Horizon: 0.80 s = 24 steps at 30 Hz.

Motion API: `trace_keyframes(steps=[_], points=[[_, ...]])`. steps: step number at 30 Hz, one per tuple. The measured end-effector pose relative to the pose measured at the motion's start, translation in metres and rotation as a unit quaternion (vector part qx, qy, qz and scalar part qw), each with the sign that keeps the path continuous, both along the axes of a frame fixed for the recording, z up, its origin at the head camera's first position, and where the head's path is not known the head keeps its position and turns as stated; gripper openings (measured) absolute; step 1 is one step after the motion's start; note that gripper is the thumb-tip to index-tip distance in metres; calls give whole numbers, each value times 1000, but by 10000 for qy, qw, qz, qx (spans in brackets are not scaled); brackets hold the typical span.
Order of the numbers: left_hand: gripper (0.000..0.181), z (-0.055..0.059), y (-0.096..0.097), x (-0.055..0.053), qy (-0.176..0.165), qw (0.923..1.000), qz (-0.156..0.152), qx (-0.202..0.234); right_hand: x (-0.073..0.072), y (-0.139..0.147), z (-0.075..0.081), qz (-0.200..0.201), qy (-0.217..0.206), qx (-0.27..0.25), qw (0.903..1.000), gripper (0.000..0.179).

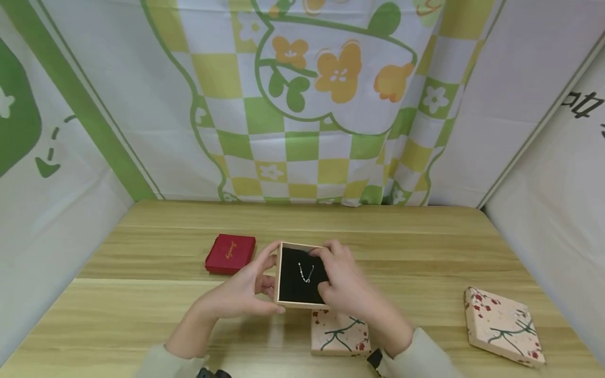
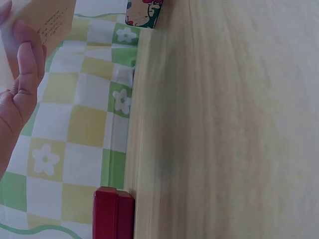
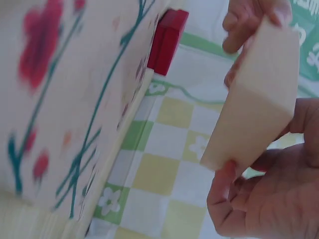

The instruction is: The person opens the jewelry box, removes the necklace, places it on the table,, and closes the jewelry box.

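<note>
A cream jewelry box (image 1: 302,305), with no lid on it, is held up above the table and tilted toward the head camera. Inside lies a black pad (image 1: 293,289) bearing a thin silver chain (image 1: 306,280) in a V shape. My left hand (image 1: 241,294) grips the box's left side, thumb along the lower corner. On the other side, my right hand (image 1: 347,283) holds the right edge, its thumb and index finger reaching over the pad. In the right wrist view, the box's plain outside (image 3: 259,89) shows between both hands.
Below the box lies a cream floral lid (image 1: 339,333) on the wooden table (image 1: 142,310). Farther right rests another floral box (image 1: 506,325). A closed red jewelry box (image 1: 230,254) sits at the left. Behind the table hangs a checked curtain (image 1: 264,115).
</note>
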<state>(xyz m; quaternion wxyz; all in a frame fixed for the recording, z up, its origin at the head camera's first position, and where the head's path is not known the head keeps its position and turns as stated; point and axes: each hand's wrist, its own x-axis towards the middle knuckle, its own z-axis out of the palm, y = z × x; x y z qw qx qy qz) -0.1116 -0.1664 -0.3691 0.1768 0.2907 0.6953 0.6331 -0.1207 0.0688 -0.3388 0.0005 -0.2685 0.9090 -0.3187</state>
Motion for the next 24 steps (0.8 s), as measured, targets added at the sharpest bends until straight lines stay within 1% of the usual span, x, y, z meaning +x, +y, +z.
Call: trace_keyframes(steps=[3, 9, 15, 17, 20, 24], points=[[108, -1, 0, 0, -43, 10000, 8, -19, -1, -1, 0, 77, -22, 5, 10000, 50], [107, 0, 1, 1, -217, 9997, -135, -67, -6, 3, 0, 16, -198, -231, 9995, 40], [109, 5, 0, 3, -155, 9995, 84, -280, -8, 4, 2, -267, -398, -948, 9943, 38], [109, 6, 0, 3, -134, 9994, 128, -290, -8, 6, 3, -348, -422, -1082, 9926, 39], [108, 6, -2, 3, -150, 9993, 180, -275, -7, 8, 4, -368, -376, -1229, 9910, 39], [107, 7, -5, 3, -118, 9991, 266, -294, -6, 11, 6, -183, -257, -1543, 9875, 35]])
